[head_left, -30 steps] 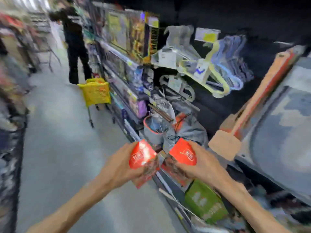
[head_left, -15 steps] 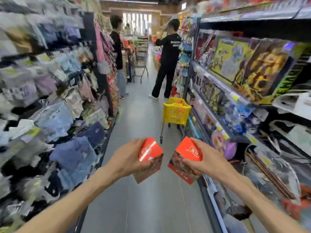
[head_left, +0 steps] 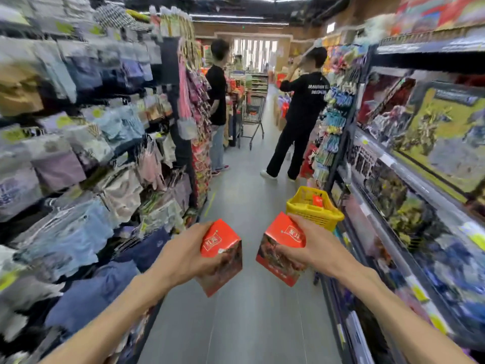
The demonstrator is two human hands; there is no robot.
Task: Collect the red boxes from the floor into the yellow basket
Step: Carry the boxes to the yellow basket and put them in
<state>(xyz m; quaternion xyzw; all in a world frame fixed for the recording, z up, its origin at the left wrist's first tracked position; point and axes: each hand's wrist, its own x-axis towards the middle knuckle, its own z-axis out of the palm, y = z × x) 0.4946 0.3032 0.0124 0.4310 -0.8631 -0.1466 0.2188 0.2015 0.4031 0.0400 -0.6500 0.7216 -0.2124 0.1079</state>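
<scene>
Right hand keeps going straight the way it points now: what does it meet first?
Most likely the yellow basket, directly past the right hand and its red box. Depth is unclear, so the gap cannot be judged.

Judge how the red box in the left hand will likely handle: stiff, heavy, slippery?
The red box keeps crisp edges in the left hand, so it is probably stiff card. One hand carries it, suggesting fairly light. Its glossy top may be slightly slippery.
</scene>
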